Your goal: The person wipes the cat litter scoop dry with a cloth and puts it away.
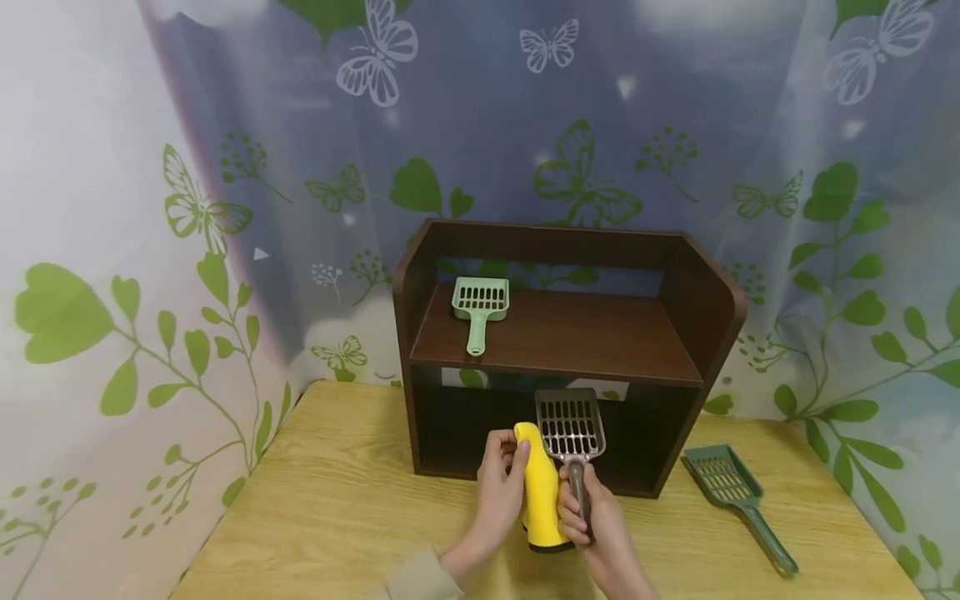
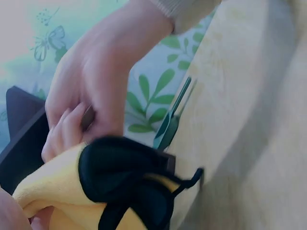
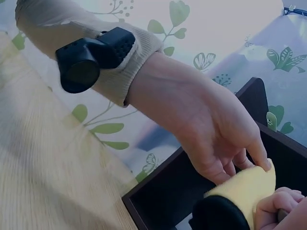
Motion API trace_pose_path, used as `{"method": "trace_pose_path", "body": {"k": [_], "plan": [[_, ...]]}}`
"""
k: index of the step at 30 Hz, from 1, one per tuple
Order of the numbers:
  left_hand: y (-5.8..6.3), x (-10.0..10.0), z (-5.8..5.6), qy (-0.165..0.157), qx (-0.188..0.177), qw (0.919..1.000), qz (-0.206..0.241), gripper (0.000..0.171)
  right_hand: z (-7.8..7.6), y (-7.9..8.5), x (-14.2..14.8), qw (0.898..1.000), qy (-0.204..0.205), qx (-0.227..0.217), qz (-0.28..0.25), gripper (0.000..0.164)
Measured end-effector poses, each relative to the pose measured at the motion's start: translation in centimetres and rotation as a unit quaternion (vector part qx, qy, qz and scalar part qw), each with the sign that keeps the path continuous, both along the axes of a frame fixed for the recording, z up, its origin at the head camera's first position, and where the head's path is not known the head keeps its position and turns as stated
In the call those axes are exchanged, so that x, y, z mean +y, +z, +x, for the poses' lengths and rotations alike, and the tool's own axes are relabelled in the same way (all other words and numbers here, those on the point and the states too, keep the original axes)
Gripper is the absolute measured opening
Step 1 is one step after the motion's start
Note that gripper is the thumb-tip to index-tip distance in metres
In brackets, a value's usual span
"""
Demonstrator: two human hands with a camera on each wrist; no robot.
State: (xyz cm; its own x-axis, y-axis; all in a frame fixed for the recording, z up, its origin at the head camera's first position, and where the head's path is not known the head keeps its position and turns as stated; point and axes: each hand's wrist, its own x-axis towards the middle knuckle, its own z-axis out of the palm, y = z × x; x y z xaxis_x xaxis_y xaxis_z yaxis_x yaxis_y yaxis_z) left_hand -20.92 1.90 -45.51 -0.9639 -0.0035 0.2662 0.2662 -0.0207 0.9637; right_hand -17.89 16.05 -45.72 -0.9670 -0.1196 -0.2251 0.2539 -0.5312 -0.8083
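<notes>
My left hand [image 1: 498,483] pinches the top of a yellow soft cloth piece [image 1: 542,500] with black trim, its thumb on the front. In the left wrist view, dark openings and a black strap show at the cloth's lower end. My right hand [image 1: 603,533] grips the handle of a grey-brown slotted litter scoop [image 1: 576,477], held upright right beside the cloth. Its curled fingers lie against the cloth's right side; whether they also grip it I cannot tell. The handle's end [image 2: 88,118] pokes out of the right fist in the left wrist view.
Behind the hands stands a dark brown two-tier shelf [image 1: 570,367]. On its upper board lies a light green litter scoop [image 1: 477,323], at the left. A dark green scoop [image 1: 765,533] lies on the wooden table [image 1: 337,500] right of the shelf. A patterned curtain [image 1: 480,108] hangs behind.
</notes>
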Motion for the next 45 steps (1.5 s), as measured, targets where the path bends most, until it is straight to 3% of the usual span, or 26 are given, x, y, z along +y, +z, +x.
{"method": "trace_pose_path", "body": {"k": [4,9,13,19,26,30,39,45], "plan": [[-0.1,0.5,0.4,0.009,-0.006,0.9999,0.008,0.018,0.1,0.0,-0.1,1.000,-0.003,0.002,0.000,0.041],[-0.1,0.5,-0.1,0.033,0.009,0.9994,0.010,0.016,0.5,-0.4,0.1,0.999,0.012,0.027,0.015,0.041],[-0.1,0.1,-0.4,0.039,0.003,0.9992,0.009,0.017,0.9,-0.6,0.6,0.998,0.036,0.044,0.024,0.042],[-0.2,-0.8,-1.5,0.040,0.002,0.9991,0.010,0.020,1.5,-0.9,1.4,0.992,0.081,0.040,0.084,0.047],[1.0,-2.0,-2.9,0.043,0.009,0.9989,0.012,0.023,1.9,-1.4,2.2,0.979,0.155,0.063,0.117,0.045],[1.2,-2.9,-3.7,0.025,0.010,0.9996,-0.009,0.025,2.0,-1.4,2.8,0.967,0.204,0.064,0.138,0.044],[1.5,-4.3,-4.8,-0.057,0.000,0.9956,-0.075,0.025,2.2,-1.8,3.7,0.950,0.273,0.040,0.148,0.040],[1.6,-4.8,-4.8,-0.079,-0.028,0.9932,-0.081,0.027,2.1,-1.6,4.4,0.943,0.286,0.063,0.157,0.041]]}}
